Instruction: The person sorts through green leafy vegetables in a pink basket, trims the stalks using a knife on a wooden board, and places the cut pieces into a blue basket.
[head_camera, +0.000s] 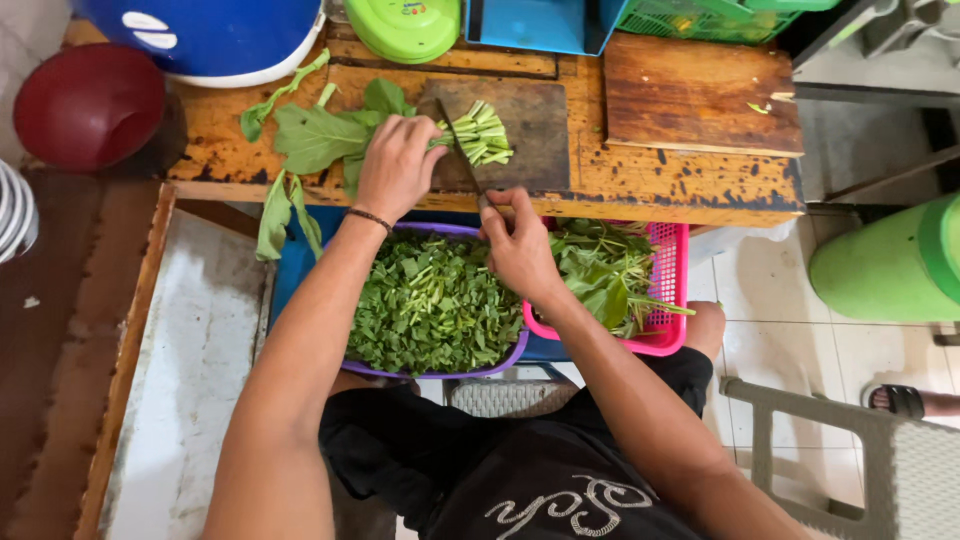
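Observation:
My left hand (397, 165) presses a bunch of leafy greens (320, 135) down on a dark cutting board (530, 125); the cut stem ends (480, 135) stick out to the right of my fingers. My right hand (518, 245) grips the handle of a knife (462, 150) whose blade lies across the stems just beside my left fingers. Below the table edge a purple basin (500, 358) holds chopped greens (432, 305). Next to it a pink basket (672, 300) holds uncut leaves and stalks (605, 275).
A worn wooden table (650, 185) carries a second cutting board (700, 95), a green lid (405, 25), a blue-and-white container (210, 35) and a blue box (530, 25). A red bowl (88, 105) sits at left, a green bin (895, 265) at right, a plastic chair (860, 450) and someone's sandalled foot (905, 402) lower right.

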